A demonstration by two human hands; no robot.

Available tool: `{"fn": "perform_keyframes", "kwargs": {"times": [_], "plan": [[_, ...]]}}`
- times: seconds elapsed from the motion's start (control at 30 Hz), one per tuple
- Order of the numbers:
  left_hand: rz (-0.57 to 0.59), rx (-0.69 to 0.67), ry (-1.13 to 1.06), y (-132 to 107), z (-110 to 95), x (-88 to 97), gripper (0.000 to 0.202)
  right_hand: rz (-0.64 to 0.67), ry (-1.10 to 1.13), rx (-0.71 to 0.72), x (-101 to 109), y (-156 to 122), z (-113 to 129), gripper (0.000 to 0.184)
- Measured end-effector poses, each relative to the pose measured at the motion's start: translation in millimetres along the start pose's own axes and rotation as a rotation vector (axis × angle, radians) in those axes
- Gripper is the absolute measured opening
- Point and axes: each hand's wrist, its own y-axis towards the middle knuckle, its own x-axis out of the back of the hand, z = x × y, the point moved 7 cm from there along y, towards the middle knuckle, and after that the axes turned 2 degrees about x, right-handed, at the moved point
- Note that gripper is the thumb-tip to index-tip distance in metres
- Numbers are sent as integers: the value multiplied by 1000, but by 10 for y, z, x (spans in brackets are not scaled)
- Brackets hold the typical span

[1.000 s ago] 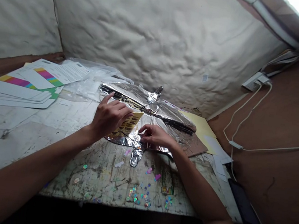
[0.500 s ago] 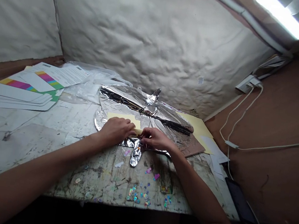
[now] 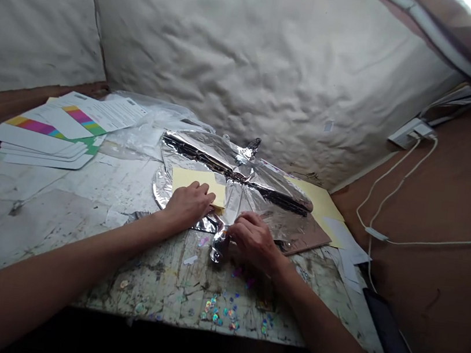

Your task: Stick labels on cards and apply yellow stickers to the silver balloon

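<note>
A silver foil balloon [image 3: 266, 204], flat and creased, lies across the middle of the table. On its near left part rests a pale yellow sheet of paper [image 3: 191, 179]. My left hand [image 3: 190, 202] is closed with its fingers curled over the paper's lower right edge; the thumb is hidden. Just to the right, my right hand [image 3: 255, 239] has its fingers bent together at the balloon's narrow neck tab [image 3: 219, 247], which points toward me. Its fingertips touch the top of the tab, partly hidden.
Printed white cards [image 3: 53, 133] are piled at the left, beside clear plastic bags [image 3: 146, 123]. Holographic confetti [image 3: 220, 312] lies near the front edge. A brown board [image 3: 310, 234] and yellow sheets [image 3: 317, 202] sit at right, near white cables [image 3: 376, 234] and a dark phone-like device [image 3: 387, 326].
My right hand has moved slightly right and toward me, away from the paper's edge to the neck tab. My left hand stays on the paper, which now lies flatter. The view has shifted a little.
</note>
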Motion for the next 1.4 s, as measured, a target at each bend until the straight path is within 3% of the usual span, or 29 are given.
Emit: {"fn": "perform_keyframes", "kwargs": {"times": [0.13, 0.23, 0.4, 0.53, 0.9, 1.17, 1.3, 1.4], "plan": [[-28, -8, 15, 7, -5, 31, 18, -90, 249, -187, 168, -41, -58, 9], [-29, -44, 25, 21, -6, 43, 17, -121, 490, -441, 173, -23, -306, 25], [-50, -41, 41, 42, 71, 62, 19, 209, 952, -607, -160, 140, -587, 47], [-57, -32, 38, 35, 120, 87, 20, 336, 1045, -636, -254, 214, -636, 52], [-45, -18, 28, 28, 165, 69, 23, 409, 922, -632, -379, 224, -676, 45], [-39, 1, 28, 38, 194, 67, 23, 227, 365, -487, -233, 254, -570, 35], [-45, -1, 56, 43, 219, 94, 23, 18, 38, -504, -1, 146, -624, 27], [-77, 16, 74, 54, 283, 142, 23, 59, 58, -290, 28, 56, -452, 25]]}}
